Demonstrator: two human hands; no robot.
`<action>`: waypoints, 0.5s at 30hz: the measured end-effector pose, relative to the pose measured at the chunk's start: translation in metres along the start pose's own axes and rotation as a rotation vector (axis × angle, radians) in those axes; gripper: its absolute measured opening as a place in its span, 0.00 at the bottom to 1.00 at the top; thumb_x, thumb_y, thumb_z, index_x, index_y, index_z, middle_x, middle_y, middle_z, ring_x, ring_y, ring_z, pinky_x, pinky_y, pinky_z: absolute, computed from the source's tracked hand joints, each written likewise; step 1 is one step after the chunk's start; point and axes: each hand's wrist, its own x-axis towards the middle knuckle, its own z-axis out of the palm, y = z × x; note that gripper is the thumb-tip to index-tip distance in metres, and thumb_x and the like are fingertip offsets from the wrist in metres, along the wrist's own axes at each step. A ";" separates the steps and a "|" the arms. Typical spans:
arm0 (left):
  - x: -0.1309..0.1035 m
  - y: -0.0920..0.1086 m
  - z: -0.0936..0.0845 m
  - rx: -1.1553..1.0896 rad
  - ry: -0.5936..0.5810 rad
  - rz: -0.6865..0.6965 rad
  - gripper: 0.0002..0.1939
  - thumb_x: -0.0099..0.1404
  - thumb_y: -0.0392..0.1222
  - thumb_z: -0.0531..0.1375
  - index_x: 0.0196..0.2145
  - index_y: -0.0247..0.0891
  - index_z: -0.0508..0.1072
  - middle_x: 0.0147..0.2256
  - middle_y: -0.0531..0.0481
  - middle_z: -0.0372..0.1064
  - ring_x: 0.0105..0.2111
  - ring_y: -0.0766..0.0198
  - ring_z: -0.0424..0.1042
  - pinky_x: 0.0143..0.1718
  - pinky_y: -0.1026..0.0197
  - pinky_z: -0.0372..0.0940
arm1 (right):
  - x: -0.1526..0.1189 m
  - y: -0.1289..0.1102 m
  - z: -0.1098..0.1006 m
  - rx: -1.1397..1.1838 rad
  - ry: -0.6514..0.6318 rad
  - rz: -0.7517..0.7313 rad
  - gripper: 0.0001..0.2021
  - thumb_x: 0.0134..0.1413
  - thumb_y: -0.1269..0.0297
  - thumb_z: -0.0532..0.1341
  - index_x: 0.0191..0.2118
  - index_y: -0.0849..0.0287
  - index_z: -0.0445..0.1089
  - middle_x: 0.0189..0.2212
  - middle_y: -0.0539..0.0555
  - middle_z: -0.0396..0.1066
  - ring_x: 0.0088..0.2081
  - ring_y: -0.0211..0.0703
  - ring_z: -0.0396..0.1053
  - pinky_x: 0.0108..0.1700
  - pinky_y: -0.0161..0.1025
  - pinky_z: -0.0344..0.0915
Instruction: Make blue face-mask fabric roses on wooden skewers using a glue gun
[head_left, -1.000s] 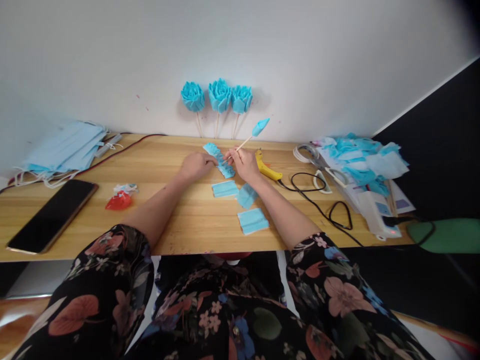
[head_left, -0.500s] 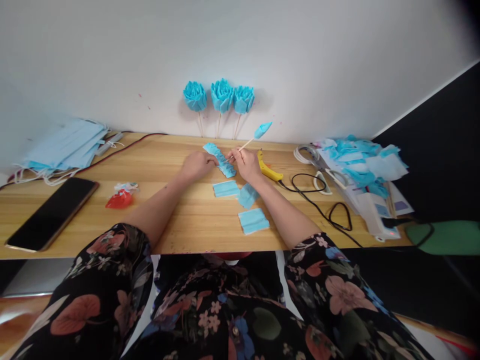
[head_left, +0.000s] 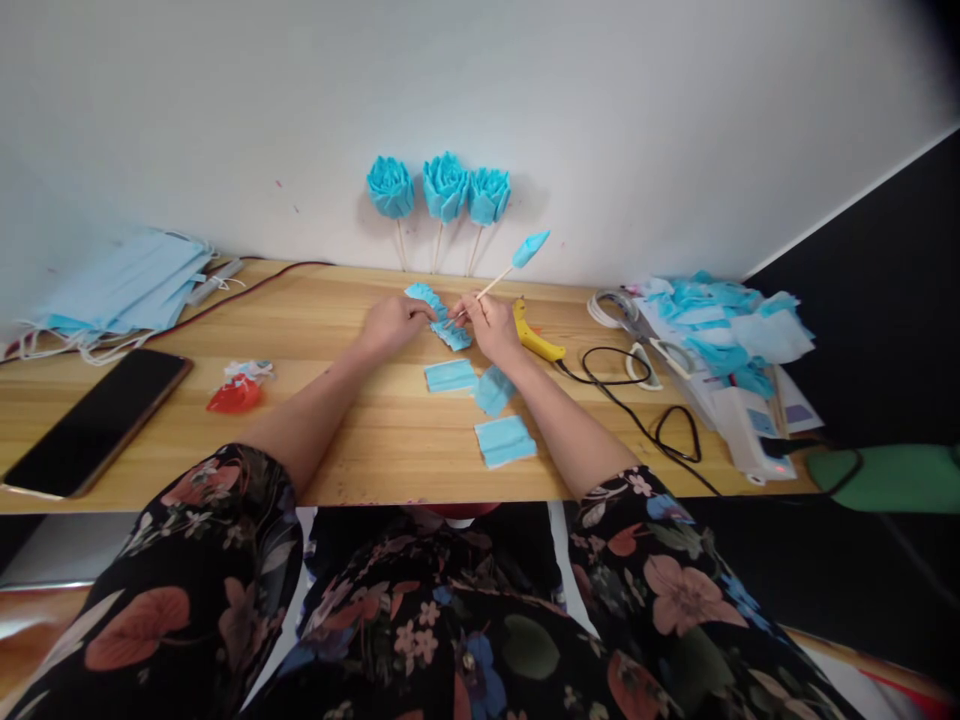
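Observation:
Between my hands lies a crinkled blue strip (head_left: 454,335) of thin fabric, flat on the table. My left hand (head_left: 397,322) has its fingers closed at the strip's left edge, pinching it. My right hand (head_left: 487,325) grips a thin wooden stick (head_left: 495,283), tilted up to the right, its lower end over the strip. A rolled blue fabric bud (head_left: 531,249) sits on the stick's upper end. Below my hands are flat blue fabric pieces: one folded rectangle (head_left: 451,376), another (head_left: 505,441) nearer the edge, and a looser piece (head_left: 494,390) by my right wrist.
Three blue fabric flowers (head_left: 445,188) on sticks lean against the wall. Right: a yellow glue gun (head_left: 538,343), its black cord, scissors (head_left: 671,355), blue scraps (head_left: 720,325) and a power strip (head_left: 752,435). Left: face masks (head_left: 124,285), a phone (head_left: 97,420) and a red object (head_left: 234,395).
Both hands stay nearly in place, with the stick and bud tilted slightly further up and right. The whole view has shifted a little.

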 end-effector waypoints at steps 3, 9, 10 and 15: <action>0.000 -0.001 0.001 0.062 -0.055 0.032 0.19 0.63 0.39 0.54 0.39 0.47 0.85 0.43 0.52 0.82 0.44 0.56 0.79 0.46 0.59 0.70 | -0.001 -0.003 -0.001 0.000 -0.002 -0.039 0.31 0.66 0.35 0.46 0.31 0.56 0.72 0.28 0.53 0.79 0.30 0.40 0.78 0.38 0.39 0.72; 0.001 -0.003 0.003 0.075 -0.056 0.026 0.18 0.63 0.38 0.54 0.38 0.48 0.85 0.43 0.54 0.83 0.44 0.57 0.79 0.46 0.60 0.69 | -0.001 -0.013 -0.011 0.032 0.189 -0.069 0.29 0.69 0.40 0.44 0.34 0.55 0.72 0.29 0.51 0.78 0.31 0.39 0.77 0.40 0.38 0.72; 0.001 -0.002 0.002 0.078 -0.055 0.026 0.18 0.63 0.38 0.54 0.38 0.48 0.85 0.43 0.54 0.83 0.44 0.57 0.79 0.46 0.60 0.69 | -0.001 -0.013 -0.011 0.029 0.187 -0.072 0.29 0.69 0.39 0.44 0.33 0.55 0.71 0.29 0.51 0.78 0.31 0.38 0.76 0.39 0.38 0.72; -0.003 0.007 -0.002 0.096 -0.017 0.028 0.19 0.64 0.37 0.53 0.39 0.47 0.85 0.44 0.53 0.82 0.45 0.57 0.79 0.46 0.60 0.69 | 0.001 -0.004 -0.004 -0.025 -0.027 -0.026 0.31 0.66 0.34 0.45 0.29 0.55 0.69 0.27 0.51 0.78 0.25 0.38 0.75 0.33 0.37 0.70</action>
